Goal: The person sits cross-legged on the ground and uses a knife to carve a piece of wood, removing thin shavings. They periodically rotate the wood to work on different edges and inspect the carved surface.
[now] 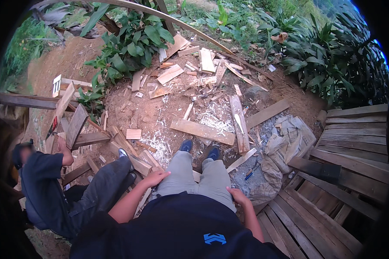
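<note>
My left hand rests on my left thigh, its fingers stretched across the grey trousers. My right hand lies against the outer side of my right thigh, fingers loosely extended and partly hidden. Neither hand shows anything in it. To the right of my knees, a small blue-handled tool lies on grey powdery ground beside a crumpled sack. A flat board lies crosswise before my dark shoes, and a thicker weathered plank lies to its right.
A person in dark clothes sits at left beside upright boards and a red-and-black tool. Wood offcuts and pale shavings cover the dirt ahead. A slatted wooden structure stands at right; leafy plants line the back.
</note>
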Available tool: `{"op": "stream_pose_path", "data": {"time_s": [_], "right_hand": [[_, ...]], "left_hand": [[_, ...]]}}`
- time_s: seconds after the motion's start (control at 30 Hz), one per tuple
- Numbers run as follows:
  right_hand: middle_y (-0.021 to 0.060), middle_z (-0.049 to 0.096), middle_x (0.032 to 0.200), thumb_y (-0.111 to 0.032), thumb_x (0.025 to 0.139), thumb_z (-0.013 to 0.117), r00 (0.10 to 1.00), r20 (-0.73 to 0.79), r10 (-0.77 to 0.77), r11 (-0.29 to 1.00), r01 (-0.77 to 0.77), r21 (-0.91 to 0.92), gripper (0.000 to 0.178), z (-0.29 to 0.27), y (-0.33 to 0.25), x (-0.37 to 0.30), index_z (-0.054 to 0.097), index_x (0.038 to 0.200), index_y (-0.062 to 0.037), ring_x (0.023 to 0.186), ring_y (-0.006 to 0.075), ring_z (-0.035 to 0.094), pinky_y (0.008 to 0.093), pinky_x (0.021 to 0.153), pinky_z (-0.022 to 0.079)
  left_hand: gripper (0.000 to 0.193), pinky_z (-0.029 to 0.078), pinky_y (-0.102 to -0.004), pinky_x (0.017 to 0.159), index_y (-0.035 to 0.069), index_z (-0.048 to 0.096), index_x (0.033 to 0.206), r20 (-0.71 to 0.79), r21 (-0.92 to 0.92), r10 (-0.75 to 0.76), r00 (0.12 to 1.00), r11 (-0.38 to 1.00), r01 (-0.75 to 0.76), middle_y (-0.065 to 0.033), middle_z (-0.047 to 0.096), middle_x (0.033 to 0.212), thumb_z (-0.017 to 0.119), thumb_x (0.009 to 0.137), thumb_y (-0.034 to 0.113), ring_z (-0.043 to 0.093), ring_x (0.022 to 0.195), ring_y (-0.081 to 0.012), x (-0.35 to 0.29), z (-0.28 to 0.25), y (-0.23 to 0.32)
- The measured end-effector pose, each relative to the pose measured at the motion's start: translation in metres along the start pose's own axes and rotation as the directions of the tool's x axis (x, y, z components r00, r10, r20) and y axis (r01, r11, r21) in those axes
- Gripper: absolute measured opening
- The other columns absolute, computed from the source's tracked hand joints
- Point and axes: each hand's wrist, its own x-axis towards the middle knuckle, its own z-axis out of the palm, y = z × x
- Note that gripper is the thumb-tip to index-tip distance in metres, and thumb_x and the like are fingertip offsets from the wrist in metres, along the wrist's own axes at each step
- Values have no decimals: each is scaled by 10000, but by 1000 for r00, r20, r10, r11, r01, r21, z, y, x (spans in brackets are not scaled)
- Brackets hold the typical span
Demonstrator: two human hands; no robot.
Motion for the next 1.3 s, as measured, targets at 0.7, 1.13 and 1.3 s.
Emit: {"op": "stream_pose_path", "data": {"time_s": [0.7, 1.13, 1.3], "right_hand": [[60, 572, 616, -298, 928, 623, 722, -411, -556, 831, 469, -300, 332, -65, -12, 92, 616, 755, -14, 483, 170, 526, 374, 473, 437], [2, 540, 726, -242, 944, 563, 782, -623, -23, 877, 315, 363, 128, -241, 76, 63, 583, 1001, -129, 506, 131, 501, 294, 389, 405], [-9, 535, 723, -283, 930, 590, 693, -681, 236, 737, 330, 590, 159, -299, 113, 45, 583, 983, -133, 526, 134, 490, 302, 423, 413]], "left_hand": [[243, 484, -294, 746, 60, 633, 1058, -453, -309, 187, 872, 884, -351, -55, 649, 937, 682, 906, 244, 617, 839, -142, -4, -15, -8], [308, 499, -269, 669, 82, 567, 1214, -347, -514, -36, 937, 843, -158, -67, 644, 1051, 624, 964, 252, 648, 857, -149, -93, 9, 53], [347, 540, -307, 720, 94, 546, 1255, -452, -537, -103, 886, 825, -178, -63, 639, 1105, 601, 981, 300, 655, 940, -175, -122, -14, 42]]}}
